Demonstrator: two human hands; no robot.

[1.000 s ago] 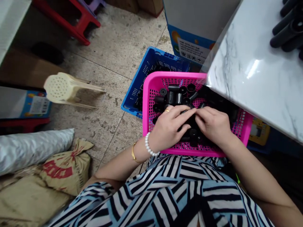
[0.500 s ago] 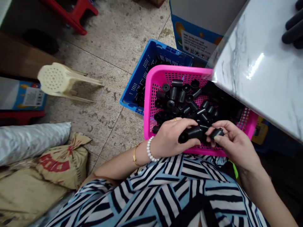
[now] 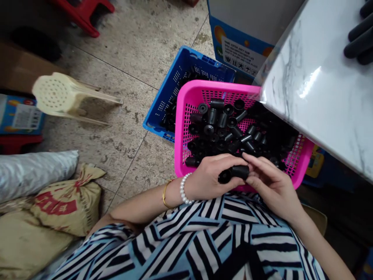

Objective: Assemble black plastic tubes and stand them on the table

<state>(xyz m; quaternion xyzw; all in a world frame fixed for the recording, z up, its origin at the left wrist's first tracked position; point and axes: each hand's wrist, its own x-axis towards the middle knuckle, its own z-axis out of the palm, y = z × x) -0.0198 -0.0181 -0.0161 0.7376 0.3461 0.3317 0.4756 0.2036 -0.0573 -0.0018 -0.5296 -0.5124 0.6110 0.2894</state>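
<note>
Over the near edge of the pink basket (image 3: 181,116), my left hand (image 3: 211,175) is closed round a black plastic cylinder (image 3: 240,172). A darker black piece with a round end (image 3: 224,177) shows between the same fingers; I cannot tell whether the two are joined. My right hand (image 3: 271,184) meets the cylinder's right end, with its thumb below and fingers above. Whatever small piece is between those fingertips is hidden. Beyond the hands, many loose black plastic cylinders (image 3: 212,116) and round caps lie in the basket.
A blue crate (image 3: 161,105) with more black parts stands behind the basket. The marbled white tabletop (image 3: 323,85) overhangs the basket at right, with black pieces (image 3: 361,35) on it. A cream stool (image 3: 55,94), sacks (image 3: 70,202) and a carton (image 3: 241,42) stand around.
My right hand has moved left, bringing the small black piece from its fingers up to the end of the cylinder in my left hand. The small piece is now out of sight.
</note>
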